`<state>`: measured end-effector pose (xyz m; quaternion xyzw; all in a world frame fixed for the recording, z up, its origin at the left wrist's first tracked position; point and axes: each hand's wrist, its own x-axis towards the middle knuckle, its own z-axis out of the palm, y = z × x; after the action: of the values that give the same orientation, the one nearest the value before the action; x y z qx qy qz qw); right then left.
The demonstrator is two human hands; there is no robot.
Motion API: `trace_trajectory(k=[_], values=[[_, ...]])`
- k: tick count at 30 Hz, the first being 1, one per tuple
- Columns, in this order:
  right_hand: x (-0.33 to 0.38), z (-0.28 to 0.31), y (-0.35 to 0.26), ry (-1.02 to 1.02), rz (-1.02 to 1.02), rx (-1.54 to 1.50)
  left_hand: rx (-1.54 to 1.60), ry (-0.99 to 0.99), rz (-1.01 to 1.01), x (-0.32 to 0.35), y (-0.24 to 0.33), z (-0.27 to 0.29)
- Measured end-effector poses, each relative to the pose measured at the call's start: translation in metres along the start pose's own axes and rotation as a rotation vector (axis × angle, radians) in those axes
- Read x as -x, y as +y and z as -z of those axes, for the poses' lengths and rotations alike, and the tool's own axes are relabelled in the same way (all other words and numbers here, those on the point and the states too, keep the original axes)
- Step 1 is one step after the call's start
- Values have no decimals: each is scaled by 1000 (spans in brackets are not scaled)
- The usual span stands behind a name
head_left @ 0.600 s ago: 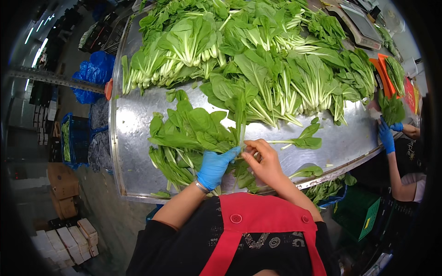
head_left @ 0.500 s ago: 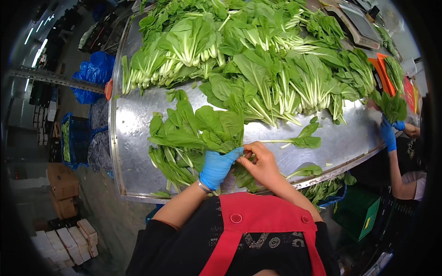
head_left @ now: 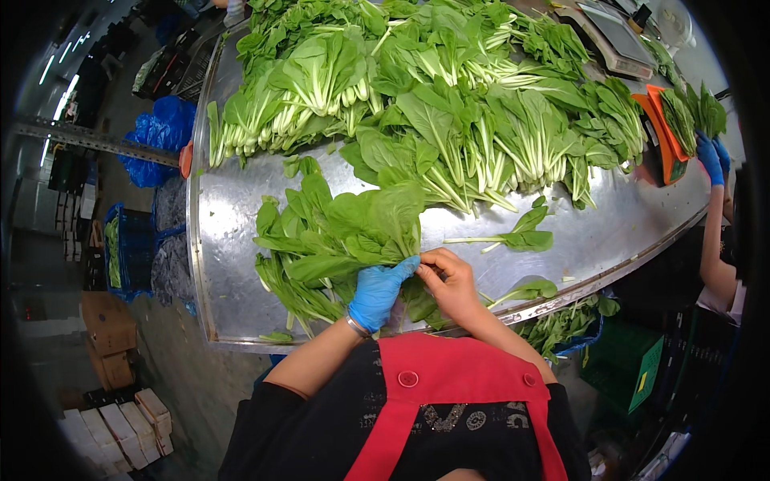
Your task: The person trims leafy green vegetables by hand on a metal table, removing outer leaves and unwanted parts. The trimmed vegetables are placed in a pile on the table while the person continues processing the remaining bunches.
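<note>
My left hand (head_left: 377, 295), in a blue glove, is closed around a bunch of leafy greens (head_left: 365, 224) with the leaves fanned out away from me. My bare right hand (head_left: 451, 280) meets it at the left thumb, its thumb and fingers pinched together; what lies between them is hidden. More loose greens (head_left: 293, 293) lie on the metal table beside and beneath my left hand. A single stalk with leaves (head_left: 521, 238) rests just beyond my right hand, and another leafy stalk (head_left: 529, 290) lies by my right forearm.
Heaped greens (head_left: 449, 112) cover the far side of the metal table (head_left: 233, 240). A scale (head_left: 605, 40) stands at the far right, near an orange holder (head_left: 666, 132) with greens. A co-worker's blue-gloved hand (head_left: 710, 156) holds a bunch there. Crates (head_left: 622, 365) stand below the table.
The bunch in my left hand has shifted slightly, its leaves spreading differently. My right fingers stay pinched beside it. The co-worker's hands have moved farther away with their bunch, past the orange holder.
</note>
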<state>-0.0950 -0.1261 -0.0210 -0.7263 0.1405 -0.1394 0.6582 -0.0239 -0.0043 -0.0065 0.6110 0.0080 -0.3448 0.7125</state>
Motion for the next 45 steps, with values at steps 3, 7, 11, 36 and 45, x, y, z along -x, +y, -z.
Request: trace_trajectory(k=[3,7,11,36,45], values=[[2,-1,5,44,-70,-25,-98,42,-43,-1,3,0],[-7,5,6,58,221,654,-182,103,-182,-5,10,7],[-2,-10,1,-414,307,601,-229,122,-277,-11,11,20],[-8,22,5,-165,-602,-1051,4,-321,138,11,54,9],[6,10,4,-442,-685,-1324,308,-528,445,-14,15,6]])
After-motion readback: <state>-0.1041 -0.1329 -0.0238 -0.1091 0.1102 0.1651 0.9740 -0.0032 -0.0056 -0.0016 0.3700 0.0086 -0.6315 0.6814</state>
